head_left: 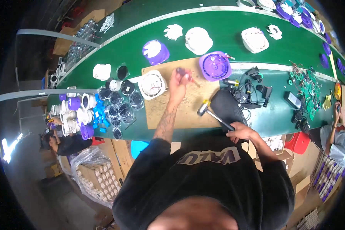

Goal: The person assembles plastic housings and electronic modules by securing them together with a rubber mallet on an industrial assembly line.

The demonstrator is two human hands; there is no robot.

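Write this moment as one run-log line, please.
left hand: holds small tool | right hand: grips hammer | board: under both

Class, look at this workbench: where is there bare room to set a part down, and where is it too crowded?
Free: the brown board below the left hand, between the white round housing and the hammer held in the right hand. Crowded: the clear and purple parts at left, and the black cables and green circuit boards at right.
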